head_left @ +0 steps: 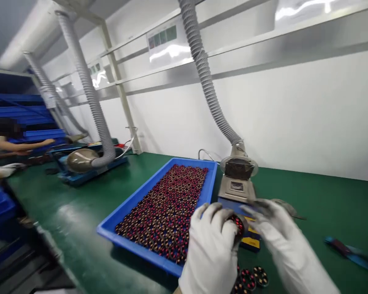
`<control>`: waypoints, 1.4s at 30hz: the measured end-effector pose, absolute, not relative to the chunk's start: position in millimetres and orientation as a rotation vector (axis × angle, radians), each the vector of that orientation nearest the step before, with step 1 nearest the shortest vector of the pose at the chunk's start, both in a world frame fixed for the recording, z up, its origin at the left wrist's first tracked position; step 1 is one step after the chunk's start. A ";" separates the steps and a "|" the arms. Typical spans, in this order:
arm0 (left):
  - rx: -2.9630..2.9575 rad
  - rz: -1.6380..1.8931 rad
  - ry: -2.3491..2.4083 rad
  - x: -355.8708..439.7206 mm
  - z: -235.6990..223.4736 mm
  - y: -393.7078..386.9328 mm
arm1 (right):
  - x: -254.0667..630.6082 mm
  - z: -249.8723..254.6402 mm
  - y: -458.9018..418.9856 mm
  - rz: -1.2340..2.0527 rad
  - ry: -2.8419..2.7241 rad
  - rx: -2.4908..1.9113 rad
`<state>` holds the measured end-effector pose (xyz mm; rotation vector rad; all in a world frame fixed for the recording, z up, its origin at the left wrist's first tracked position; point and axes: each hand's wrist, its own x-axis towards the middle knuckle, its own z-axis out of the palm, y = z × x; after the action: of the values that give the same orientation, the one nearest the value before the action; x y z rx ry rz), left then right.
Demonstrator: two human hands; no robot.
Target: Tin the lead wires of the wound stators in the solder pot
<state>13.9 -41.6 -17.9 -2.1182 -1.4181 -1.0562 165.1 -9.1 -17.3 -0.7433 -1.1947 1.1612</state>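
My gloved left hand is closed around a round dark part with red dots on its face. Close to the part's right side is my gloved right hand, its darkened fingers stretched toward it and blurred by motion; I see nothing held in them. Below the hands, several similar round parts with red or tan dots lie on the green table. To the left, a blue tray is filled with rows of such parts. Behind my hands stands a small machine with a grey metal top, partly hidden by them.
A ribbed grey hose runs down to the machine. At right, a blurred blue-and-dark tool lies on the green table. Further left are another hose, a blue-based machine and a co-worker's arm near blue bins.
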 end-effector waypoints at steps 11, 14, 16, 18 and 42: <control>-2.208 -1.523 -1.284 28.5 -19.3 -11.2 | 161.5 -13.6 -5.7 1.237 -1.154 -0.551; -2.444 -1.472 -1.046 10.4 -20.1 -3.9 | 155.8 -9.3 -6.8 1.180 -1.256 -0.567; -2.418 -1.396 -0.955 1.4 -19.3 -0.1 | 148.4 -7.3 -6.6 1.113 -1.255 -0.568; -2.366 -1.286 -0.893 -2.6 -16.8 1.3 | 142.4 -6.3 -6.7 1.086 -1.196 -0.559; -2.587 -1.926 -1.144 -11.2 -4.8 -3.5 | 132.9 -17.6 -13.8 1.781 -0.731 -0.417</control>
<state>-11.2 -3.5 -4.8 -2.5869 -1.1435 -1.9263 132.9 -13.8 -17.6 -0.4169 -0.7309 1.7810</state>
